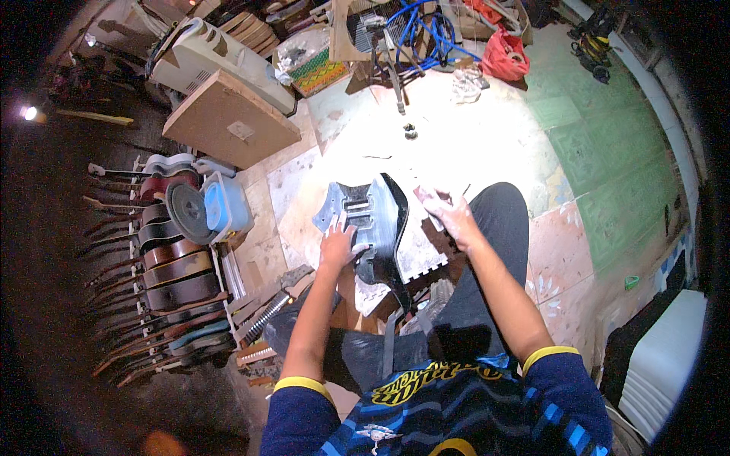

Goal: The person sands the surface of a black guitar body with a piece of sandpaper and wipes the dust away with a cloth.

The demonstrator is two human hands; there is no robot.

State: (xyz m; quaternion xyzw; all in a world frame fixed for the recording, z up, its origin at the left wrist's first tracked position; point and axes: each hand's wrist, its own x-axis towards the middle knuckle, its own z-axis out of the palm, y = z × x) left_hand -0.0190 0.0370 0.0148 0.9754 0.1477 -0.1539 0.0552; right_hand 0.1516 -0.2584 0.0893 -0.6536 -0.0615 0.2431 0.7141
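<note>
Resting with fingers spread on the guitar body (pixel 386 215), the left hand (pixel 337 243) is nearer; the body's long axis runs roughly fore-and-aft. The right hand (pixel 452 219), apart on its right, half-curls; its grip I cannot tell.

Navy shirt (pixel 437 414), yellow sleeve cuffs (pixel 303 383), dark trousers (pixel 503 220).

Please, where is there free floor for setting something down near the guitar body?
Green tiles, between the red bag and the pale ribbed object, look mostly bare. Bright floor between that bag and the guitar body also seems open, though glare may hide small things. The left is crowded: row of guitars, blue container.
</note>
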